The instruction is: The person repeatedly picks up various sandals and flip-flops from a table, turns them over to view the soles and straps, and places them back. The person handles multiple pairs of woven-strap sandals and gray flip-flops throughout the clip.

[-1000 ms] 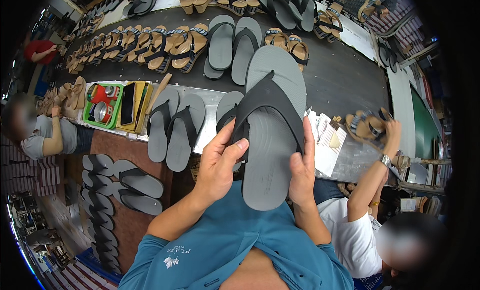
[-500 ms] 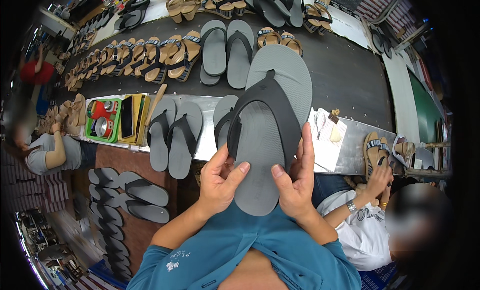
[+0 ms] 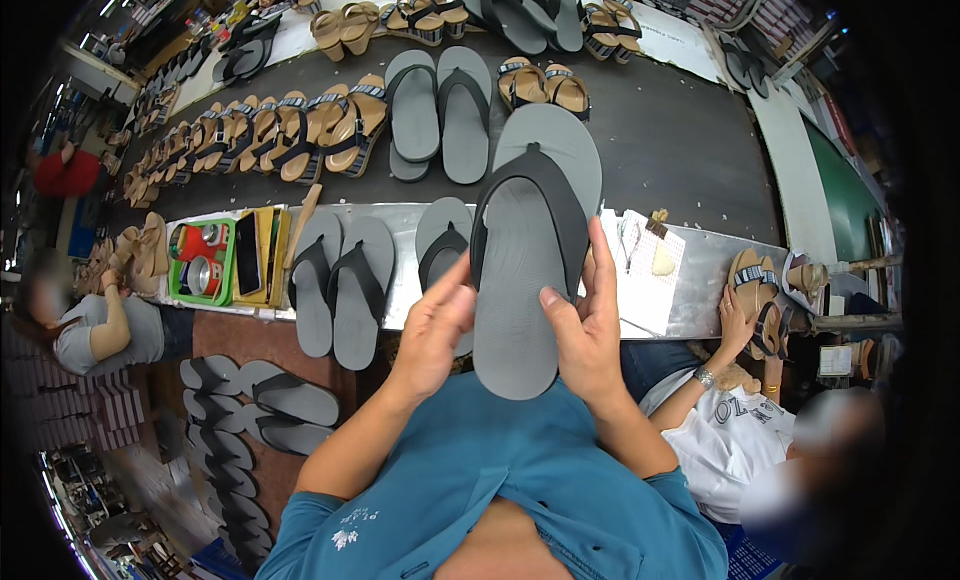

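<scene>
My right hand [image 3: 590, 350] grips a grey flip-flop [image 3: 522, 290] with a black strap, held upright in front of me with the toe end away. The thumb presses on the footbed and the fingers wrap round the right edge. My left hand [image 3: 432, 335] is at the flip-flop's left edge, its thumb off the footbed and its fingers stretched toward the strap. Their tips are partly hidden, so I cannot tell how firmly they touch. Left of it on the metal ledge lies a matching pair of flip-flops [image 3: 362, 305]. Another flip-flop [image 3: 440, 242] is partly behind my left hand.
A dark conveyor belt [image 3: 680, 160] carries wedge sandals [image 3: 345, 130] and grey flip-flops [image 3: 463, 120]. A green tray [image 3: 228, 265] with tins is at left. Papers [image 3: 645, 280] lie at right. A co-worker's hand [image 3: 738, 325] touches a sandal at right; another person [image 3: 110, 315] sits at left.
The flip-flop has moved slightly back toward me. My left thumb has come off the footbed, while my right hand keeps its grip. At right, the co-worker's hand and sandals have shifted.
</scene>
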`<state>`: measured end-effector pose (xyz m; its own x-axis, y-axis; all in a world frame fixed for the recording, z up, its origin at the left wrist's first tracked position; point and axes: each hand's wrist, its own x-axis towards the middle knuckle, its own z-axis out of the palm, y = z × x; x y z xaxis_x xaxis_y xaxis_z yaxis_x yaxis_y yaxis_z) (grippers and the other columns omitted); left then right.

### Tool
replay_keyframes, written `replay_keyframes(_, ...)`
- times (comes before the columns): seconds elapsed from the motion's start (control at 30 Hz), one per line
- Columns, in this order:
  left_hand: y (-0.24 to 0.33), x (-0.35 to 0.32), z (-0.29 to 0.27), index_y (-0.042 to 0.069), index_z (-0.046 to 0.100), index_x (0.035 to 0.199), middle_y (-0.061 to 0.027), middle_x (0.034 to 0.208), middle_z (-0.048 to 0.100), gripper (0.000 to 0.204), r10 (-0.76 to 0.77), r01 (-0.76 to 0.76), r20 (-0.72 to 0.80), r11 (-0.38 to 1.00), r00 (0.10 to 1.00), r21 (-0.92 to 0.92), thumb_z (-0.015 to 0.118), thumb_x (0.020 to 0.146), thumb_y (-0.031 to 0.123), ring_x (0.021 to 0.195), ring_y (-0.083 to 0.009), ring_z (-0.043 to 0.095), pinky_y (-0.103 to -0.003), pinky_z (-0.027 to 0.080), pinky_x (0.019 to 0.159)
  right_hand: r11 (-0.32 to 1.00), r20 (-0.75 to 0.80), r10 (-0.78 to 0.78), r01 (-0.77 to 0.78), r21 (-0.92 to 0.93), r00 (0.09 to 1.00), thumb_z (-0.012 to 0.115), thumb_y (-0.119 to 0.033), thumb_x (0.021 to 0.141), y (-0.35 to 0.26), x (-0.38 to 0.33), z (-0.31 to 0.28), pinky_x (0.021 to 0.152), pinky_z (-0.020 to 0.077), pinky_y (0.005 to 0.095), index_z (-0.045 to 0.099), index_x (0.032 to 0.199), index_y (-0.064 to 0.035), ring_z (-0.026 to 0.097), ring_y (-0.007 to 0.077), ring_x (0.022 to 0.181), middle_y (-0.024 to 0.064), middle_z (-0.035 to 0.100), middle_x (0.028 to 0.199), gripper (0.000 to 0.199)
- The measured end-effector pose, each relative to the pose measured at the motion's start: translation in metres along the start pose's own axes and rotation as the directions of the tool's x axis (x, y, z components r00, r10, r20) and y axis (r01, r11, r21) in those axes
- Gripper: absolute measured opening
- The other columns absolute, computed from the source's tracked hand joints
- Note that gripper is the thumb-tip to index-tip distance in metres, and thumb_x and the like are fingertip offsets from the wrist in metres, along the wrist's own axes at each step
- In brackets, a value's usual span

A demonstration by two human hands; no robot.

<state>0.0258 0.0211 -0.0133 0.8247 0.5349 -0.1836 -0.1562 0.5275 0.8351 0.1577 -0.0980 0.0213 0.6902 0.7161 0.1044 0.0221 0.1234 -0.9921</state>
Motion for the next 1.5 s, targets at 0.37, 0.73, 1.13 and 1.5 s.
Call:
replay_keyframes(0.37,-0.148,0.048,-0.168,-0.003,0.055,0.133,-0.0253,0.116,0.062,0.046,0.225,0.251,-0.41,0.511,0.884,0.822,0.056,0.097,0.025,0.109,-0.0365,0.059,-0.038,0.046,0.092,0.998,0.01,0.049,-0.049,-0.029,0.999,0.055,-0.007,0.094,0.017,-0.002,0.001,0.119,0.0134,0.0398,0.008,0.154,0.0048,0.014,0.0319,0.149,0.0267,0.015,0.159,0.077)
replay_keyframes(0.73,0.003,-0.005,-0.072,0.0,0.037,0.139,-0.0116,0.127,0.053,0.05,0.3,-0.187,-0.506,0.947,0.808,0.263,0.046,0.105,0.036,0.117,-0.0172,0.05,-0.029,0.041,0.101,0.857,0.193,0.499,-0.449,-0.251,0.845,0.05,-0.022,0.102,0.161,0.014,0.006,0.116,0.0248,0.0347,0.016,0.156,-0.0012,0.031,0.0287,0.144,0.0259,0.031,0.154,0.067)
replay_keyframes(1.13,0.016,-0.031,-0.033,-0.001,0.022,0.149,-0.0063,0.107,0.052,0.067,0.458,-0.319,-0.327,0.86,0.826,0.398,0.056,0.101,0.03,0.089,-0.0078,0.049,-0.024,0.042,0.08,0.981,0.273,0.08,-0.027,-0.194,0.959,0.047,-0.019,0.104,0.027,0.022,0.044,0.071,0.0468,0.0212,0.027,0.153,-0.0017,0.057,0.0085,0.079,0.0106,0.067,0.102,0.056)
replay_keyframes(1.5,0.038,-0.035,-0.027,-0.001,0.036,0.145,-0.0139,0.133,0.054,0.069,0.357,-0.331,-0.348,0.934,0.867,0.135,0.015,0.106,0.053,0.122,-0.0206,0.054,-0.034,0.044,0.103,0.957,0.281,-0.192,0.243,-0.156,0.94,0.066,-0.009,0.092,0.009,0.013,0.055,0.082,0.0595,0.0356,0.041,0.144,0.0042,0.062,0.0301,0.113,0.0257,0.053,0.134,0.059)
